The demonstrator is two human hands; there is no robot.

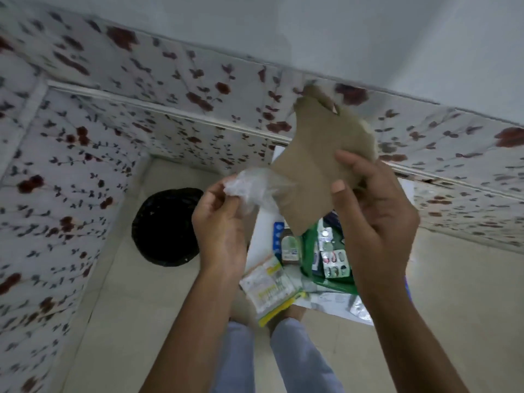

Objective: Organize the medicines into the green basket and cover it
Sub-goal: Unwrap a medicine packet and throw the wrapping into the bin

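Observation:
Held up in front of me is a brown paper bag, gripped at its right side by my right hand. My left hand pinches a crumpled clear plastic bag that touches the paper bag's left edge. Below them the green basket lies on a white surface with several blister strips inside. Left of the basket are a small brown bottle, a blue blister strip and a yellow-green medicine pack. My right arm hides part of the basket.
A black round bin stands on the tiled floor at the left. Flowered wall tiles surround the corner. A silver foil strip lies at the white surface's near edge. My legs show below.

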